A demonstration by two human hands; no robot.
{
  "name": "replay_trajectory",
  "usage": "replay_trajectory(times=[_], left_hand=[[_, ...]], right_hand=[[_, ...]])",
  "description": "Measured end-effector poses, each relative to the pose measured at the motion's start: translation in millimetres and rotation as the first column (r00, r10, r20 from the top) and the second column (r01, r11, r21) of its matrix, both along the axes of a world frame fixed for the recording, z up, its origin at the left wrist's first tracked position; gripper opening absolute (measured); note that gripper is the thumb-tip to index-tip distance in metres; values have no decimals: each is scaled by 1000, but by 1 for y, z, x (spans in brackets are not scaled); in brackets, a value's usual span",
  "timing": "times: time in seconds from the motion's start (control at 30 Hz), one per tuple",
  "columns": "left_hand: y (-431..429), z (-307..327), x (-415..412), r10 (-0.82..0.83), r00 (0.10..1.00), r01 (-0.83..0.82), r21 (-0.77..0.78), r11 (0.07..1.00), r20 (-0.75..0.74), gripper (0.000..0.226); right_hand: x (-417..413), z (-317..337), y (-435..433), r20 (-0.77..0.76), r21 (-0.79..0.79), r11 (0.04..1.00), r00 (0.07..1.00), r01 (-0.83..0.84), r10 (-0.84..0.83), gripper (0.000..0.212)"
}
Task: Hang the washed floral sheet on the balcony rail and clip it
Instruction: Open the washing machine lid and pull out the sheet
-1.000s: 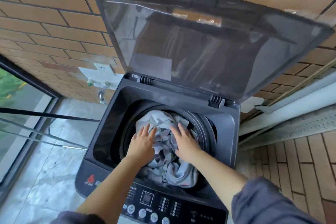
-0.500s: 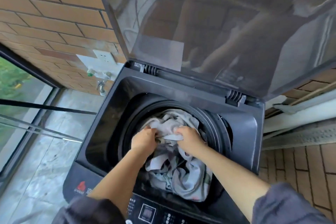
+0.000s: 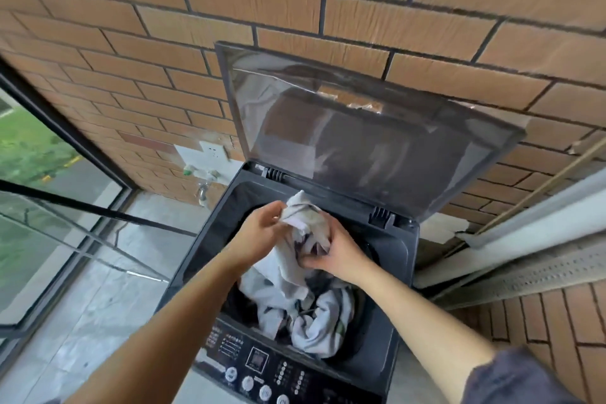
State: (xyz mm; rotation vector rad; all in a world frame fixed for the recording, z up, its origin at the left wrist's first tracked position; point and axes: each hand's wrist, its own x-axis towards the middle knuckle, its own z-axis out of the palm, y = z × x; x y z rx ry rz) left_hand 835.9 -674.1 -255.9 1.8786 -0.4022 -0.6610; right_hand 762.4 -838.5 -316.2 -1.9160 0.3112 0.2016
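Bunching between both hands, seemingly floral sheet, above washer

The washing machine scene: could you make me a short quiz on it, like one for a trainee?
1. True or false: the washing machine lid is closed.
2. What grips the sheet? A) left hand only B) right hand only C) both hands
3. Fill in: the rest of the sheet hangs down into the ____.

Key: 1 false, the lid stands open against the brick wall. 2 C. 3 drum.
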Motion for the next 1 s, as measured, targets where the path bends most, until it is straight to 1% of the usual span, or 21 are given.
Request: replay_trajectory(times=[0.07,0.13,0.23,0.33,0.4,0.43,0.47,0.5,0.53,0.57,0.6,0.63,0.67,0.7,0.73,0.8,0.87,0.9,0.93,0.97,1.0], left_hand=[[-1,23,4,-10,1000,10,-20,1000,6,13],[1,38,7,-12,1000,12,-29,1000,16,12],[13,52,4,9,999,-4,-82,997,52,5],[31,60,-2,16,994,-4,-116,993,105,44],[39,64,-4,-47,983,61,-75,995,176,60],[41,66,-4,-94,976,109,-63,992,198,63],[38,70,-6,-138,975,152,-69,986,176,60],[34,76,-7,-154,978,166,-73,983,144,52],[30,84,-9,-147,984,154,-67,986,105,38],[24,90,-8,-104,992,107,-38,994,78,25],[20,96,-7,-49,998,51,-37,998,51,18],[16,98,-5,6,1000,-5,-75,997,12,20],[13,97,-1,65,997,-68,-123,990,-32,32],[8,98,1,131,989,-139,-130,982,-72,44],[4,99,2,197,975,-209,-130,969,-98,46],[-4,112,5,285,956,-292,-189,938,-66,32],[-8,133,11,328,944,-308,-303,902,16,28],[-8,147,14,330,944,-296,-365,883,33,28],[-8,160,17,320,947,-274,-427,862,37,27],[-8,172,19,303,952,-251,-468,847,38,25],[-9,184,20,275,960,-212,-513,832,48,25]], right_hand=[[6,26,6,40,23,989,989,144,-145,50],[13,45,9,88,-27,979,976,202,-199,40],[13,69,13,132,27,963,954,269,-271,32],[13,101,14,178,123,939,924,321,-339,23],[16,125,14,223,201,936,917,290,-332,23],[17,140,15,253,228,937,913,265,-320,23],[19,151,17,273,251,938,912,239,-306,25],[21,164,19,301,264,941,909,212,-289,26],[23,176,23,325,272,943,905,190,-276,28],[24,186,26,349,273,946,898,175,-267,27],[25,195,28,364,271,948,893,169,-263,24],[26,202,29,375,260,951,890,168,-260,22],[26,208,28,377,237,958,893,162,-244,21],[26,212,26,370,218,965,902,148,-222,23],[26,213,23,354,217,969,915,122,-194,27],[21,212,9,364,261,965,926,4,-102,38],[13,206,0,343,229,967,939,-108,24,63],[9,199,-1,309,192,974,950,-118,54,70],[5,196,2,278,169,978,958,-123,72,73],[3,190,7,235,158,981,969,-111,72,71],[2,186,12,185,158,982,980,-107,78,63]])
